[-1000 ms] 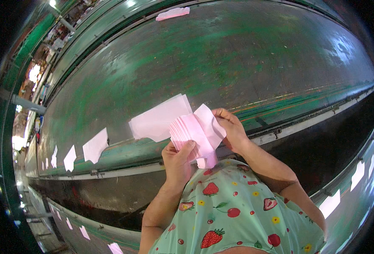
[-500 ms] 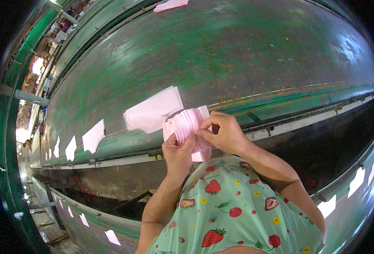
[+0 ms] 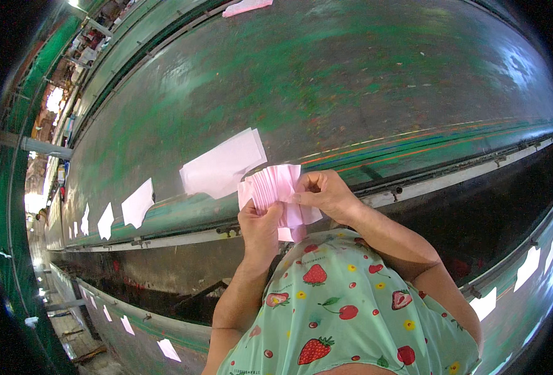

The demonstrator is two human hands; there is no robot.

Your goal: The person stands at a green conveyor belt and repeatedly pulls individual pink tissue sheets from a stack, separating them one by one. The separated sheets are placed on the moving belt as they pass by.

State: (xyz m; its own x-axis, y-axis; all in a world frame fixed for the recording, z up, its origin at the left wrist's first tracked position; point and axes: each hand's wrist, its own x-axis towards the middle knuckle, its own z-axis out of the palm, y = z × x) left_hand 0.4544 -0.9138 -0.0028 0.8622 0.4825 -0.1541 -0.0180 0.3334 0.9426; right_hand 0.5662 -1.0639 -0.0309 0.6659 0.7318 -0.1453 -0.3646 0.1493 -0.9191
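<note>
Bundle (image 3: 266, 187), pale pink: thin layers, edges fanned in close ridges, folded over, lower end hanging; held in left hand (image 3: 259, 230), right side touched by right hand (image 3: 331, 195).

Tiny blurred lettering (image 3: 314, 259) on garment (image 3: 367, 306).

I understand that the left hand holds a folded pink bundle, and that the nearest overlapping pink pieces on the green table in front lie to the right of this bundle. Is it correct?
Not quite: the head view shows the nearest overlapping pink pieces on the green table to the left of the folded pink bundle. The left hand does hold the bundle.
</note>
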